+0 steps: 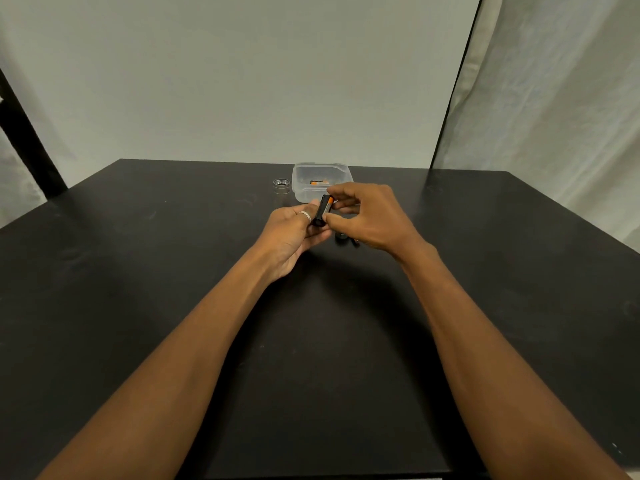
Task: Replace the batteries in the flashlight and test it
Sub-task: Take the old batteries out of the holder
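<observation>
While both hands work above the middle of the tabletop (173,306), the scene reads as follows.

Step in hand: battery loading, judged from the orange-and-black battery (327,205) standing against a black cylindrical part (319,216); whether it is going in or coming out cannot be told.
Left hand (294,233): curled around the lower end of the black cylindrical part, which is probably the battery holder or flashlight body; a ring shows on one finger.
Right hand (367,216): pinching the battery between thumb and forefinger at its upper, orange end.
Flashlight parts: a silver threaded ring (281,186) stands on the tabletop just left of the container; a dark piece (344,237) lies on the tabletop under the right hand, too hidden to identify.
Spare cells: a clear plastic container (301,192) sits just beyond the hands, with at least one more orange-and-black cell (317,182) inside.
Next move calls for: correct polarity, the battery aligned with its slot, and a steady left-hand grip while the right hand presses.
Remaining work: reassembly of the loose parts and the light test, neither yet done.
</observation>
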Action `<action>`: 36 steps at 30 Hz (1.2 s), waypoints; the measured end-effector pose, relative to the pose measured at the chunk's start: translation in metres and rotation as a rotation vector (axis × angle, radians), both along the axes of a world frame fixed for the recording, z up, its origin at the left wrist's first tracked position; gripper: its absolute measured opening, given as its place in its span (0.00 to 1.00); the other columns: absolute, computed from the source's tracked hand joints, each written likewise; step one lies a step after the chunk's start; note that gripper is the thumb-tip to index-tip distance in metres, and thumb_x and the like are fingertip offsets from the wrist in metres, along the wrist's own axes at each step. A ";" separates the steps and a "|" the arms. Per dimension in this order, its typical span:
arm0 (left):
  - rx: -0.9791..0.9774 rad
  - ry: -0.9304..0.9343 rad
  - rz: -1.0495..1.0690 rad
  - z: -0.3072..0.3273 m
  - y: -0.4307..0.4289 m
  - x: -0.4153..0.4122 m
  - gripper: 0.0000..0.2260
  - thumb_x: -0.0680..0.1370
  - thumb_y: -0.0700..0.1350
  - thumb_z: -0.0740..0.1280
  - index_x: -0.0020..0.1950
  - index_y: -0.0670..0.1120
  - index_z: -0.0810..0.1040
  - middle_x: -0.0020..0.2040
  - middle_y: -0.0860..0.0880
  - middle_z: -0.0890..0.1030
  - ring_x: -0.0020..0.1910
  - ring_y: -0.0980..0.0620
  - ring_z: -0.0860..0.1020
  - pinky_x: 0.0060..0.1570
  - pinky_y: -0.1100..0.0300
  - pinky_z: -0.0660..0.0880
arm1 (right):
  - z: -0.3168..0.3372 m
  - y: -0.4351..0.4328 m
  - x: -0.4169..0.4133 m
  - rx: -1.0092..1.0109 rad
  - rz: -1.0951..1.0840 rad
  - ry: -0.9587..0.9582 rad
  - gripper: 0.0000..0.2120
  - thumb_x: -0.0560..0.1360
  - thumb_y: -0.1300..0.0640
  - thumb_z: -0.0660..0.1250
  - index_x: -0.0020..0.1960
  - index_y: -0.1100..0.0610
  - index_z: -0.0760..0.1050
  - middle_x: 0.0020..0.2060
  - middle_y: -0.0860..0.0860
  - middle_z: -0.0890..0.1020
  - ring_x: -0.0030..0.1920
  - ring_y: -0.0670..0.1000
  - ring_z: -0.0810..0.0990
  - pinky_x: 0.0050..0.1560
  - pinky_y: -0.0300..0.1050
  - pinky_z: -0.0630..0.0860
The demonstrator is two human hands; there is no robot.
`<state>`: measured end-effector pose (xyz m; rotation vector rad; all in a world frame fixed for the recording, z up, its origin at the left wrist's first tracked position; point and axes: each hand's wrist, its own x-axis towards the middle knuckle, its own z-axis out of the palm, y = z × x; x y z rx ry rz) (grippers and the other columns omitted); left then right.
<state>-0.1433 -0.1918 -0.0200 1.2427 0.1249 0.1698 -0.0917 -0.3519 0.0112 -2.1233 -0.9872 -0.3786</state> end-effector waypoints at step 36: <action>0.044 0.018 0.025 -0.002 -0.001 0.004 0.12 0.84 0.42 0.63 0.48 0.39 0.84 0.38 0.45 0.87 0.39 0.53 0.86 0.42 0.60 0.83 | -0.012 0.008 0.007 0.109 -0.022 0.179 0.25 0.64 0.51 0.85 0.54 0.57 0.77 0.44 0.43 0.84 0.46 0.40 0.85 0.48 0.30 0.80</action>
